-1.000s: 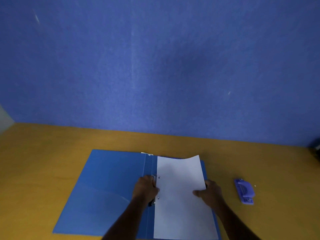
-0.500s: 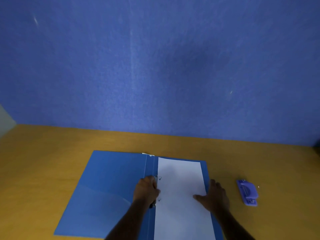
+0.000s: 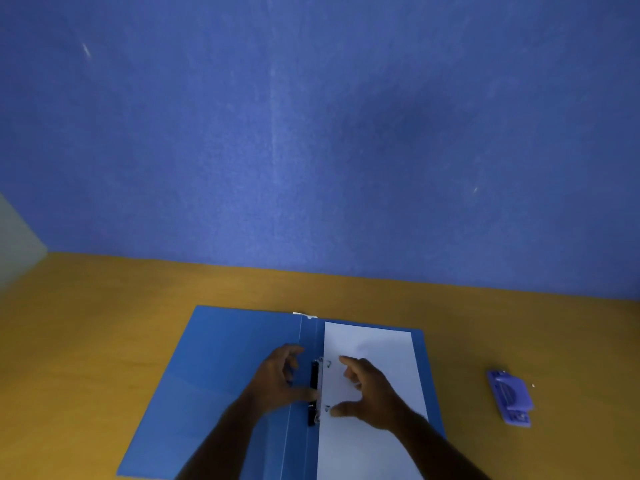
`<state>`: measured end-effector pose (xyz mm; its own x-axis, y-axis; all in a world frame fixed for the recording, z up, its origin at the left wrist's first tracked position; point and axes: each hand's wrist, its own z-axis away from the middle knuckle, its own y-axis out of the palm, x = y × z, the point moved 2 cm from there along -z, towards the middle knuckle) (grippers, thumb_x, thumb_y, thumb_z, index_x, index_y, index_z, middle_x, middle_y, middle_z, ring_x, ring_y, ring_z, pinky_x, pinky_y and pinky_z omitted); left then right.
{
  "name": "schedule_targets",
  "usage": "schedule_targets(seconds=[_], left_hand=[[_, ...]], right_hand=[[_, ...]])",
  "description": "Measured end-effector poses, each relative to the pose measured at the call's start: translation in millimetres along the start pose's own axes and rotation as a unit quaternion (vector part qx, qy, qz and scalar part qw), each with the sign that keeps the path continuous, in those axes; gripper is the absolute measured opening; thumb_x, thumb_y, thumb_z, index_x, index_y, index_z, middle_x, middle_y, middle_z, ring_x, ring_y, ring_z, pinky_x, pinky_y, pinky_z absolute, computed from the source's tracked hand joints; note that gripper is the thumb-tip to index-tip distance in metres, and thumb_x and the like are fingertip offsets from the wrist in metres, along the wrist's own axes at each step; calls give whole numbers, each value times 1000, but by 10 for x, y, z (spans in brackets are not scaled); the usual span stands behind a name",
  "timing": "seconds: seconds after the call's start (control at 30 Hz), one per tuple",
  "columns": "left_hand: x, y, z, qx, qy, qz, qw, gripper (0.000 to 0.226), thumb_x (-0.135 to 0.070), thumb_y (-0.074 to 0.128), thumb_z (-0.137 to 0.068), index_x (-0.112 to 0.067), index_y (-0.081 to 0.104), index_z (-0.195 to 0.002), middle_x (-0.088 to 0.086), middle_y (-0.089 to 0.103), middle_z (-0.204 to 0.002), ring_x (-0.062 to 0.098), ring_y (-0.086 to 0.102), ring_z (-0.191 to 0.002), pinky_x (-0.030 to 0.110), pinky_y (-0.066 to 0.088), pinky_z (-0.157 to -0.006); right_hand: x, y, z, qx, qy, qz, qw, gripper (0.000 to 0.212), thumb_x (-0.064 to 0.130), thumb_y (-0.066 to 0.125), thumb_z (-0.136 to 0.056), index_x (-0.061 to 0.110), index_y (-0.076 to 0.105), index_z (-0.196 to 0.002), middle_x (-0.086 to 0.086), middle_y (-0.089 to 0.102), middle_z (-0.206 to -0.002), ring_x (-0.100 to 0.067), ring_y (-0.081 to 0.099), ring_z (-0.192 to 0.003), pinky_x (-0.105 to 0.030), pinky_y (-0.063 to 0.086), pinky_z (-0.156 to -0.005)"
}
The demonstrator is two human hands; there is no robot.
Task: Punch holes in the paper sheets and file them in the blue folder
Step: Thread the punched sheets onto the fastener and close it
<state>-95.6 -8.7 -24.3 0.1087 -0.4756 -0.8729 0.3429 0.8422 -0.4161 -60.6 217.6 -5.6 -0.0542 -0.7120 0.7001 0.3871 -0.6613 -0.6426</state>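
Note:
The blue folder (image 3: 214, 368) lies open on the table. White paper sheets (image 3: 374, 341) lie flat on its right half, their punched holes over the two metal rings of the black clip mechanism (image 3: 314, 375) at the spine. My left hand (image 3: 277, 375) rests just left of the mechanism with fingers loosely spread, its thumb near the lower part of the clip. My right hand (image 3: 370, 393) hovers over the paper beside the rings, forefinger and thumb spread apart, holding nothing. The purple hole punch (image 3: 510, 398) sits on the table to the right.
The wooden table (image 3: 86, 323) runs back to a blue wall (image 3: 311, 133). A pale surface (image 3: 17, 244) shows at the far left edge. A clear pocket (image 3: 180, 403) covers the lower part of the folder's left half.
The curled sheet has been laid flat on the folder. My right hand moved from the paper's right edge to the rings. My left hand opened and its fingers lifted off the clip.

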Motion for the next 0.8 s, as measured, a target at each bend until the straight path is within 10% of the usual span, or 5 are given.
schedule_targets(seconds=[0.37, 0.8], left_hand=[[-39, -12, -44, 100, 20, -127, 987, 115, -56, 88, -37, -29, 48, -141, -14, 52, -102, 6, 53, -87, 13, 47, -70], [15, 54, -129, 88, 13, -147, 985, 102, -34, 94, -50, -31, 48, -141, -6, 52, -100, 10, 51, -88, 14, 45, -71]], right_hand=[[-1, 69, -93, 33, 13, 47, 998, 120, 87, 55, -47, 30, 29, -149, 6, 42, -131, -12, 38, -118, -31, 40, -102], [-4, 115, -122, 17, 11, 75, 997, 92, 59, 72, -71, 33, 28, -148, 3, 41, -131, -13, 35, -115, -29, 38, -96]])
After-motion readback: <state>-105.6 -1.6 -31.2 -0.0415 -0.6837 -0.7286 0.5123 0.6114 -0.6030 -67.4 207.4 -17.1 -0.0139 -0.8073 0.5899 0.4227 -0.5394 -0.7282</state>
